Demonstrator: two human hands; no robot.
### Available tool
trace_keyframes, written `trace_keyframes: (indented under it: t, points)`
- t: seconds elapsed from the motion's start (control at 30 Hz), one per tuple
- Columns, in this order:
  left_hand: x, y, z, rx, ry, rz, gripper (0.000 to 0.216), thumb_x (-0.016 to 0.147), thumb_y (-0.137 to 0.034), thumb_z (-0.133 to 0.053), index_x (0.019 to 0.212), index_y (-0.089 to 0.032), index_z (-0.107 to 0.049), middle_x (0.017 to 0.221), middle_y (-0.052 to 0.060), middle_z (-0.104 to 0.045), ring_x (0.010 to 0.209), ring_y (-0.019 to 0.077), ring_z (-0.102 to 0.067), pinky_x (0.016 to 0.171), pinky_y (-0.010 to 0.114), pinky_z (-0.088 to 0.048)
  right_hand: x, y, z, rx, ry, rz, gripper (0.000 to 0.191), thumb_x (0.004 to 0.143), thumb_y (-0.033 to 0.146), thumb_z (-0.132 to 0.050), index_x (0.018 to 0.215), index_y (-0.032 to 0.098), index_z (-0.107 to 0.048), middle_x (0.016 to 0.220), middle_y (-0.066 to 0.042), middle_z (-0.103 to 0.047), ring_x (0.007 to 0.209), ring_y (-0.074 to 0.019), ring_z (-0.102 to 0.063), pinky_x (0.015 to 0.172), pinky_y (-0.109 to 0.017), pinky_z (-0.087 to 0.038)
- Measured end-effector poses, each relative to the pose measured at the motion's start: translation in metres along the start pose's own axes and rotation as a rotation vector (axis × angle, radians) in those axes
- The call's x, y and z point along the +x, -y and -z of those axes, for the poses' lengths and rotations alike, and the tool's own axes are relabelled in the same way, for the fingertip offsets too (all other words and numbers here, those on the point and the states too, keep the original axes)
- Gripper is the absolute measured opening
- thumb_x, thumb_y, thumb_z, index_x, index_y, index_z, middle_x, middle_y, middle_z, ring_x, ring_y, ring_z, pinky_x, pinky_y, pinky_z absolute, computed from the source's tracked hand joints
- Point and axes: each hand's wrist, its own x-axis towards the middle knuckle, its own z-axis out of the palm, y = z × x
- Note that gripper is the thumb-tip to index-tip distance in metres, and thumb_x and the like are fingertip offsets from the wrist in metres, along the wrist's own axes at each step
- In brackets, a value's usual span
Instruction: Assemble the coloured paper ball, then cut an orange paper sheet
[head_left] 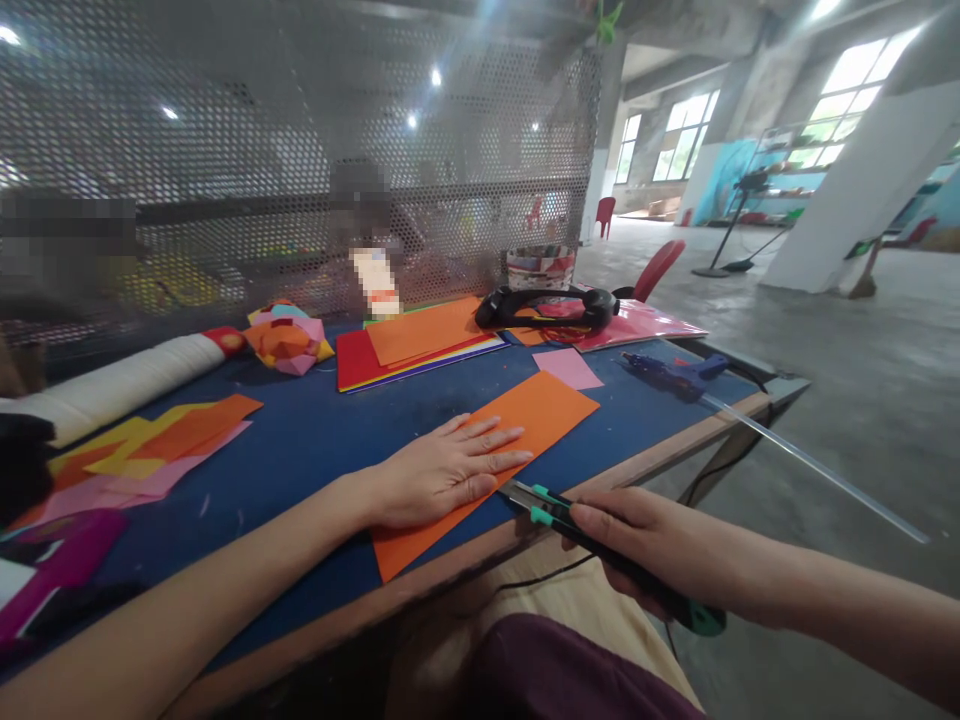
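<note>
My left hand (pixel 450 470) lies flat with fingers stretched out, pressing on a folded-looking orange paper sheet (pixel 551 410) near the table's front edge. In my right hand (pixel 637 530) is a black and green utility knife (pixel 574 518), its fingers wrapped round the handle. The knife's blade points left and meets the near long edge of the orange sheet, just beside my left thumb. Whether the blade tip lies under the paper or against its edge is hard to tell. A small pink paper square (pixel 568 368) rests just beyond the sheet.
A blue glue gun (pixel 671 372) with a long clear stick juts over the right edge. Behind are stacked coloured sheets (pixel 356 360), a black headset-like object (pixel 544 310) and a woven basket (pixel 540 268). Paper strips (pixel 157 445), a paper ball (pixel 289 340) and a white roll (pixel 135 378) lie left.
</note>
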Motion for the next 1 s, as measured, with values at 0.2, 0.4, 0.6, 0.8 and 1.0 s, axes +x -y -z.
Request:
trace_keyframes:
  t: [0.2,0.4,0.6,0.8,1.0]
  points:
    - [0.001,0.0,0.0,0.009,0.014,0.014,0.046,0.101,-0.05,-0.019,0.147,-0.045,-0.022,0.16,-0.011,-0.013,0.149,0.0181,-0.008,0.12,0.047,-0.002,-0.002,0.001,-0.003,-0.001,-0.018,-0.024,0.034,0.098,0.048,-0.033,0.095,0.019,-0.051,0.062,0.006,-0.048,0.042,-0.0039,-0.04,0.039,-0.014,-0.033]
    - [0.0,0.0,-0.001,0.006,-0.014,0.005,0.045,0.101,-0.047,-0.021,0.146,-0.045,-0.024,0.159,-0.01,-0.015,0.149,0.0192,-0.01,0.12,0.048,-0.004,-0.007,0.005,-0.007,-0.036,-0.004,-0.026,0.034,0.099,0.049,-0.033,0.097,0.02,-0.05,0.062,0.006,-0.047,0.042,-0.0036,-0.039,0.038,-0.013,-0.031]
    - [-0.001,-0.001,-0.002,-0.036,-0.052,-0.009,0.044,0.101,-0.045,-0.024,0.145,-0.046,-0.027,0.159,-0.009,-0.019,0.148,0.0197,-0.015,0.12,0.048,-0.005,-0.006,0.0,-0.011,-0.023,0.002,-0.029,0.037,0.099,0.051,-0.032,0.091,0.02,-0.049,0.063,0.006,-0.047,0.044,-0.0042,-0.042,0.041,-0.015,-0.033]
    - [0.0,-0.002,0.0,-0.021,-0.012,0.001,0.045,0.102,-0.046,-0.02,0.146,-0.045,-0.025,0.159,-0.01,-0.017,0.148,0.0177,-0.012,0.12,0.045,-0.002,-0.007,-0.001,-0.009,-0.074,-0.033,0.017,0.04,0.098,0.054,-0.033,0.091,0.02,-0.052,0.064,0.005,-0.048,0.046,-0.0053,-0.044,0.041,-0.016,-0.035]
    - [0.0,-0.002,0.0,-0.028,-0.008,0.011,0.046,0.102,-0.048,-0.019,0.147,-0.043,-0.024,0.159,-0.01,-0.016,0.149,0.0164,-0.01,0.12,0.044,-0.001,-0.009,-0.001,-0.003,-0.14,-0.091,0.024,0.045,0.094,0.06,-0.038,0.109,0.023,-0.06,0.065,0.003,-0.053,0.046,-0.0074,-0.047,0.039,-0.017,-0.036]
